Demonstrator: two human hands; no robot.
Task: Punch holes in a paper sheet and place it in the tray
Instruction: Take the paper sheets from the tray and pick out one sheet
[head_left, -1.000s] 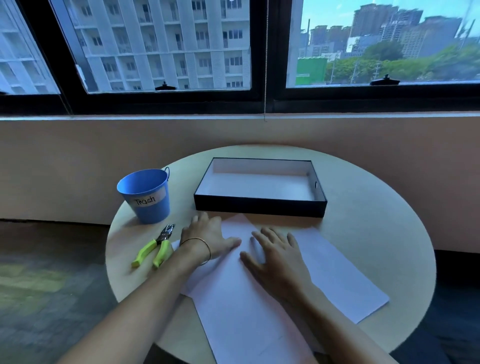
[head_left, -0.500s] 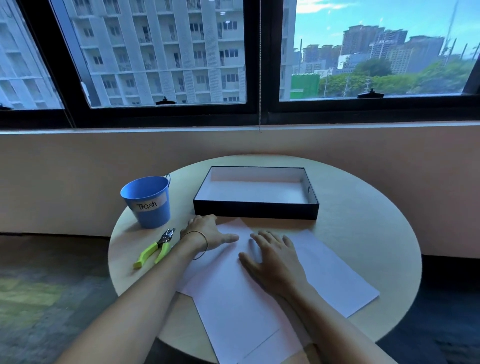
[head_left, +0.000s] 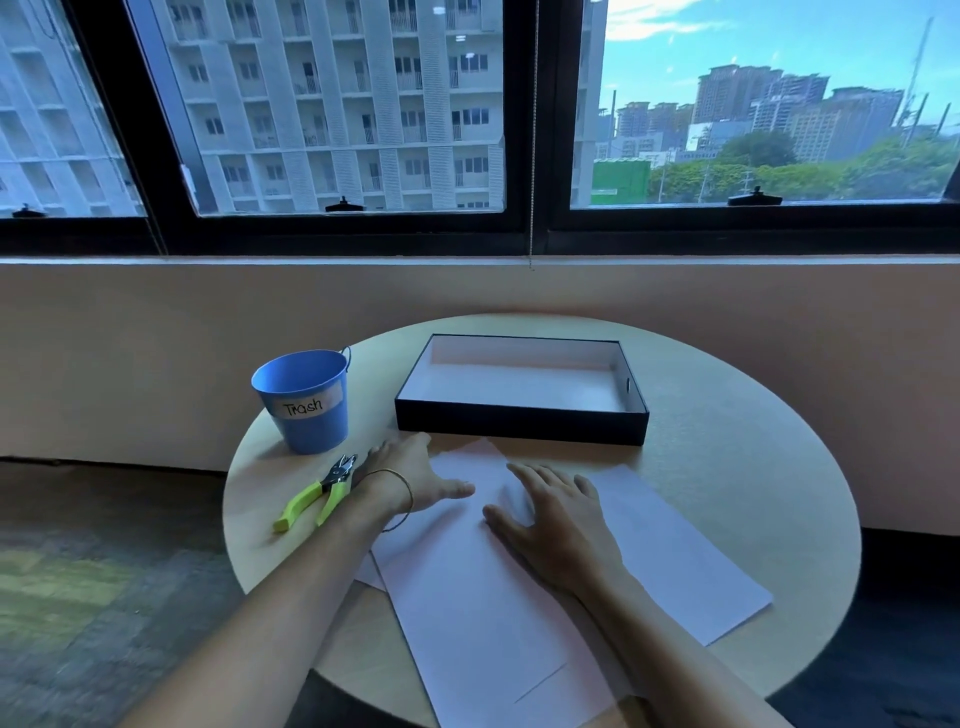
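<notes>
White paper sheets (head_left: 478, 587) lie overlapped at the front of a round table, the top sheet turned at an angle. My left hand (head_left: 410, 473) rests flat on the sheets' far left corner, fingers apart, a thin bangle at the wrist. My right hand (head_left: 556, 519) lies flat on the middle of the top sheet. A hole punch with lime-green handles (head_left: 319, 493) lies on the table just left of my left wrist. The black tray (head_left: 519, 421) with a pale inside stands behind the paper and holds nothing.
A blue bucket labelled "Trash" (head_left: 304, 400) stands left of the tray, behind the punch. The round table (head_left: 727, 447) ends close behind the tray, near a low wall under windows. Some sheets overhang the table's front edge.
The head has tilted up, so the table sits lower in view. My left hand has slid a little toward the sheet's far corner; my right hand stays flat on the paper.
</notes>
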